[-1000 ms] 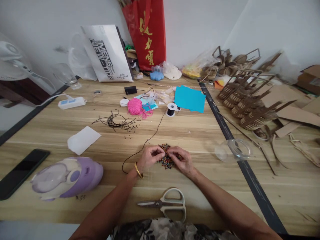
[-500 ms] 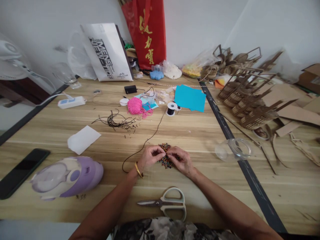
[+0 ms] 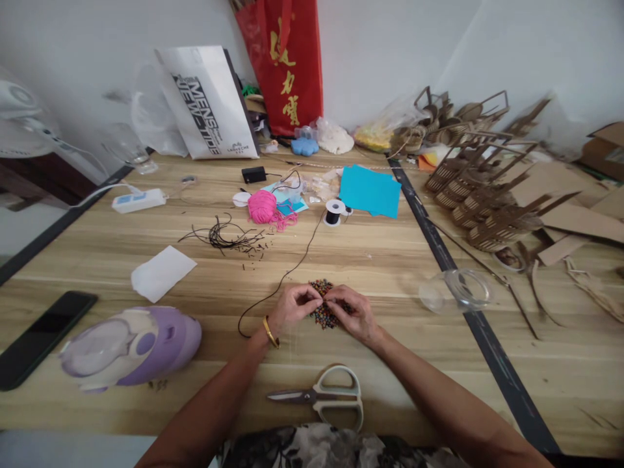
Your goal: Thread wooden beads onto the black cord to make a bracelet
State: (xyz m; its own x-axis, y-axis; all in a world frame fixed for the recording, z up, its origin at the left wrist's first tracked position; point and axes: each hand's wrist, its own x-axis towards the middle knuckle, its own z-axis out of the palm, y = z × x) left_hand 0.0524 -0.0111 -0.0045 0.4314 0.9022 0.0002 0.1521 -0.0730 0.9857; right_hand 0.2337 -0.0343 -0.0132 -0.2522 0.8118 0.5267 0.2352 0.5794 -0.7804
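Over a pile of small multicoloured beads, my left hand and my right hand meet with their fingertips nearly touching. A thin black cord runs from a white-flanged spool, curves left and passes beneath my left wrist. My left thumb and index finger are pinched, apparently on the end of that cord. The right fingers are pinched too; whatever sits between them is too small to make out. Scissors with pale handles lie between my forearms, close to my body.
Cut black cords, pink yarn and blue sheets lie beyond my hands. To the left are white paper, a purple-and-white device and a phone. A clear tape roll and woven baskets are rightward.
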